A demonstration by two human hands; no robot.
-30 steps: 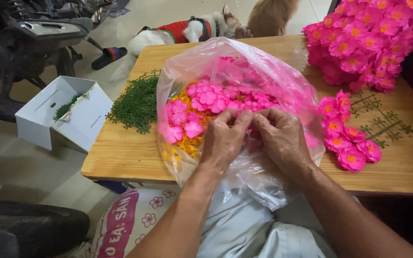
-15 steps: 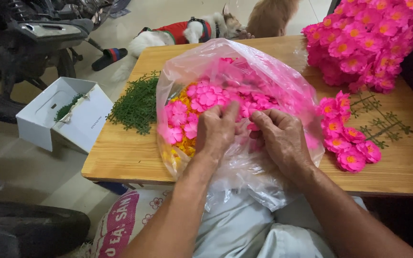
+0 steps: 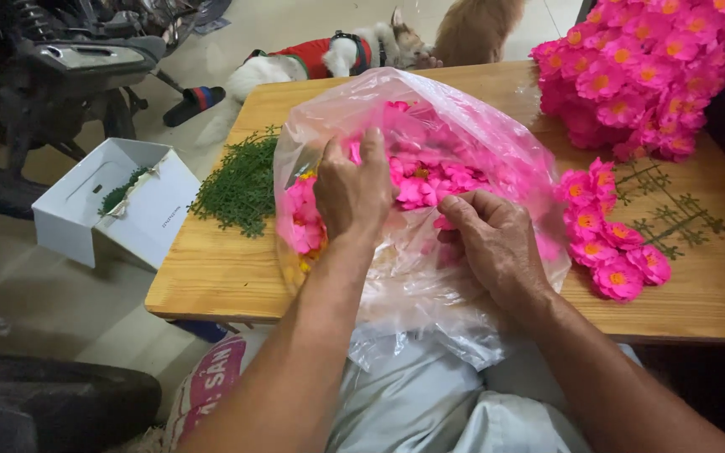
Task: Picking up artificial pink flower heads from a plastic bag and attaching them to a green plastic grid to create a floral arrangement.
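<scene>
A clear plastic bag (image 3: 463, 126) full of loose pink fabric flowers (image 3: 438, 176) lies on the wooden table (image 3: 220, 268). My left hand (image 3: 352, 189) reaches deep into the bag's mouth, fingers curled among the pink flowers. My right hand (image 3: 492, 243) rests on the bag's near side, with thumb and fingers pinched on a pink flower at the opening. To the right of the bag lies a short green grid strip (image 3: 673, 218) with several pink flowers (image 3: 610, 243) fitted on it.
A big mound of finished pink flowers (image 3: 648, 71) fills the table's far right corner. A heap of small green pieces (image 3: 241, 184) lies left of the bag. A white box (image 3: 119, 210) stands on the floor at left. Two animals (image 3: 354, 50) are behind the table, a motorbike (image 3: 60, 67) far left.
My left hand has moved up and further into the bag. My right hand has shifted slightly right and keeps pinching at the flowers by the opening.
</scene>
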